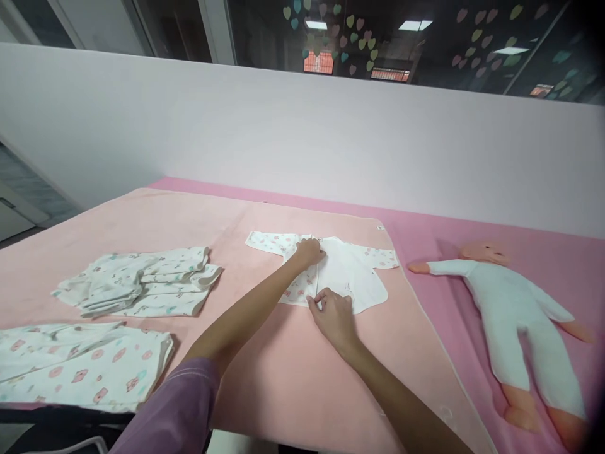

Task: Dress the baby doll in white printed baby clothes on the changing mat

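A small white baby shirt (352,271) lies spread on the peach cloth, its sleeves stretched out to both sides. Pink patterned fabric covers its left front and the sleeves, while the right part shows plain white. My left hand (309,251) is closed at the shirt's neck end, fingers curled down on the front edge. Lower down, my right hand (334,318) pinches the same edge near the hem between thumb and fingers. The exact bit of cloth under the left fingers is hidden.
Folded patterned baby clothes (142,280) lie to the left, with another folded patterned cloth (89,362) nearer me. On the pink mat (454,315) at the right rests a doll (510,309) in white. A white wall panel (302,132) rises behind the peach cloth (198,217).
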A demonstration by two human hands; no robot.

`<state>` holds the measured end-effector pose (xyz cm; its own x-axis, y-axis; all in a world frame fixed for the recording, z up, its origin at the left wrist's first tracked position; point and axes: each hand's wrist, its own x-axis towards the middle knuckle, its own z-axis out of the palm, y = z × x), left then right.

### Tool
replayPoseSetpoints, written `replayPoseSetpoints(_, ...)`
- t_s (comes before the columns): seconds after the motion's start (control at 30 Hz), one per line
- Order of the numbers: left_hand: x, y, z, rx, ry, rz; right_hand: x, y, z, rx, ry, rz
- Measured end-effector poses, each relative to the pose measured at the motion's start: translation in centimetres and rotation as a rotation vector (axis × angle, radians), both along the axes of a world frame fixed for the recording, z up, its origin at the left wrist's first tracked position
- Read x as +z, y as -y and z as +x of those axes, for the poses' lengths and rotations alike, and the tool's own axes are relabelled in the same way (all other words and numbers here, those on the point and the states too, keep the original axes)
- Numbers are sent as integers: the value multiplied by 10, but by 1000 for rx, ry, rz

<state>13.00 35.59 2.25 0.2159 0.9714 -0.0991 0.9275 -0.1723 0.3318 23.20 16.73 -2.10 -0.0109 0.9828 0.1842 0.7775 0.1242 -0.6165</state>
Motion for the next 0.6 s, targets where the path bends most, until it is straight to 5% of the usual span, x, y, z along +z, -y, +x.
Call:
replayPoseSetpoints(0.17,7,-14,-21,-25,127,-71,-1,-3,-8,-8,26,8)
replayPoseSetpoints(0.33,13,-20,-47,-35,271,-144,19,-16,-20,27,-272,-92)
replayPoseSetpoints(0.5,24,-32,-78,7,287,-225,51,-41,-74,252,-530,-61)
replayPoseSetpoints(0.6,31,-45,-100,19,205,-213,66,-62,-103,457,-511,-62)
